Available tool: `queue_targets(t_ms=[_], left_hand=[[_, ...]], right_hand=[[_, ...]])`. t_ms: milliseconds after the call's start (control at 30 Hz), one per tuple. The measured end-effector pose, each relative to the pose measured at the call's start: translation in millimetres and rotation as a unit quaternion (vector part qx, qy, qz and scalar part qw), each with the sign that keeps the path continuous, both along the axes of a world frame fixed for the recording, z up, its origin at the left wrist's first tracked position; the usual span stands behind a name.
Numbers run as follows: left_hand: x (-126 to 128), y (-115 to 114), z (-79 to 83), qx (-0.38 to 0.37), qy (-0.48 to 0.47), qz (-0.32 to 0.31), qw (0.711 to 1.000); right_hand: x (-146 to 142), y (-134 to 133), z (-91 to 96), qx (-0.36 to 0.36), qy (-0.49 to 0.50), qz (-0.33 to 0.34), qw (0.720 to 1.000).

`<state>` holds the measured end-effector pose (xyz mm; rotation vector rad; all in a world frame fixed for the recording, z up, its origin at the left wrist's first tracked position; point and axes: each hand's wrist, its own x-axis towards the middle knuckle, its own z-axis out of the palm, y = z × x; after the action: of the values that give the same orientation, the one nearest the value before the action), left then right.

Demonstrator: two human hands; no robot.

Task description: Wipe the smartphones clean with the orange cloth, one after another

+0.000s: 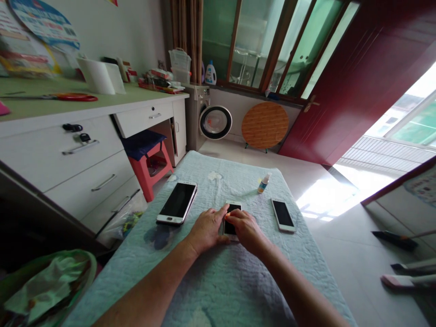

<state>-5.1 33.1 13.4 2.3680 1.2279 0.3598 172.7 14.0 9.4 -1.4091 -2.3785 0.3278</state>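
A white-framed smartphone (232, 231) lies flat on the cloth-covered surface, its dark screen partly hidden by my hands. My left hand (208, 225) grips it along the left edge, with the thumb at the lower end and the fingertips near the top. Over the screen, my right hand (244, 225) pinches a small orange thing (228, 215), mostly covered by the fingers; its kind is unclear. To the left lies a larger smartphone (179, 202) with a dark screen. Another white smartphone (283, 214) lies to the right. Beyond it stands a small spray bottle (263, 183).
A pale blue quilted cloth (218, 172) covers the surface. At left are a white desk (85, 154) with drawers and a red stool (146, 168). A bin (90, 268) stands at lower left. Farther off are an open washing machine door (215, 122) and a round wooden tabletop (265, 125).
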Motion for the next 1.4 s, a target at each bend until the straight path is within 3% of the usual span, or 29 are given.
queue_targets(t_ms=[300,667,1100,1400], left_hand=[[-1,1,0.2,0.001,-0.012,-0.001,1.000],[-5,2,-2.3,0.021,-0.011,-0.035,0.999],[-6,4,-3.2,0.030,-0.013,-0.058,0.998],[-9,4,-1.5,0.018,0.012,-0.069,0.997]], right_hand=[[-8,-25,13.8,-0.053,0.047,0.076,0.995],[34,-45,16.6,-0.069,0.047,0.033,0.996],[-5,-34,16.4,-0.070,0.032,0.057,0.995],[23,-45,18.5,-0.067,0.031,0.021,0.997]])
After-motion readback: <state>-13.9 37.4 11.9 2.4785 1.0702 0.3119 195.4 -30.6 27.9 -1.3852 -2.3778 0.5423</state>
